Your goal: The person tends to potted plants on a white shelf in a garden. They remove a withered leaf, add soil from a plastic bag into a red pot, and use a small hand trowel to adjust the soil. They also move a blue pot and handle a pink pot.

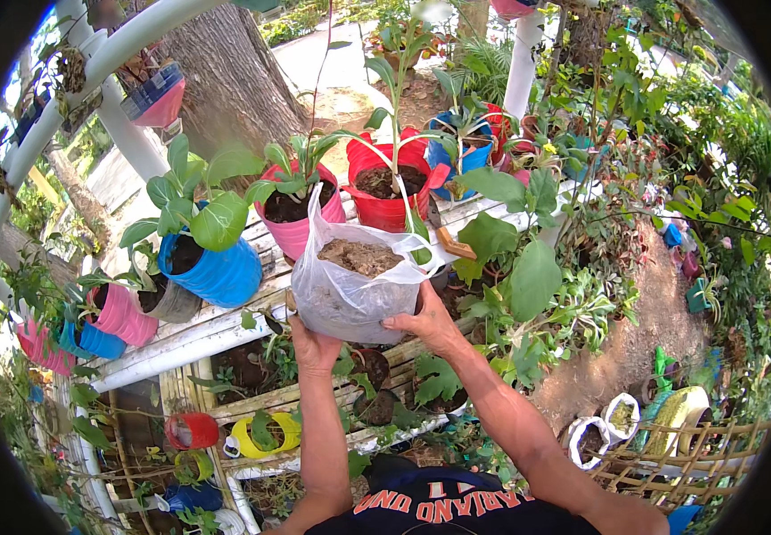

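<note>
Between my hands I hold a translucent white plastic bag (348, 301), its mouth open and its handles spread. Brown soil (362, 257) shows inside. My left hand (313, 344) supports the bag low on its left side. On the right, my right hand (429, 314) grips the lower side, thumb in front; its other fingers are mostly hidden. Just behind the bag stand a pink pot (295, 221) and a red pot (385, 197) with leafy plants in dark soil. A trowel with a wooden handle (455, 244) lies right of the bag.
A white slatted bench (184, 341) runs under the pots, with a blue pot (215, 271) at left and another blue pot (462, 157) behind. Lower slats hold a red container (191, 429) and a yellow container (265, 435). Large leaves (536, 277) crowd the right. A white pipe frame (131, 43) arches upper left.
</note>
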Tool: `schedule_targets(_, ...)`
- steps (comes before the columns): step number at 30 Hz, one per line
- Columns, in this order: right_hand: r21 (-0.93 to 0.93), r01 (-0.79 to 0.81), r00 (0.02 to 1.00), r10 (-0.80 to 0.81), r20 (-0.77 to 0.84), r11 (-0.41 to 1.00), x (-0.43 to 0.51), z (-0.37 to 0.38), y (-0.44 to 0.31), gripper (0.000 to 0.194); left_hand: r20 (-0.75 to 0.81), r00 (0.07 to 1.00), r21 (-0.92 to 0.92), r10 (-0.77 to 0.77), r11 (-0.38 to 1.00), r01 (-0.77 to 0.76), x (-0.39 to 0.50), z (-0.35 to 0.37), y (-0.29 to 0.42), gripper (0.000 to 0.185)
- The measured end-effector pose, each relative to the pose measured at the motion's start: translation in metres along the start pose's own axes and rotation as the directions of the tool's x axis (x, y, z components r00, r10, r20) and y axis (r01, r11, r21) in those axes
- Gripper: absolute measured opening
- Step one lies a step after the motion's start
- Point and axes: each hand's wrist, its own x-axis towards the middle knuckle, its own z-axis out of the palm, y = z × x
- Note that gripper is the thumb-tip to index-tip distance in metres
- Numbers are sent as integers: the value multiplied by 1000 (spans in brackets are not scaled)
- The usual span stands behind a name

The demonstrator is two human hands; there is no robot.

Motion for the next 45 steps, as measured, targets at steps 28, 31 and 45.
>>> schedule_targets(28, 510, -244, 964, 264, 33, 825, 176, -20, -61, 61, -338, 817, 941, -466, -172, 291, 269, 258, 92, 71)
schedule_targets(31, 490, -357, 929, 358, 95, 796, 196, -23, -64, 61, -383, 770, 920, -511, -143, 364, 291, 252, 102, 62)
schedule_targets(45, 272, -458, 887, 454, 81, 846, 216, -47, -76, 73, -228, 800, 896, -556, 201, 395, 306, 209, 99, 44)
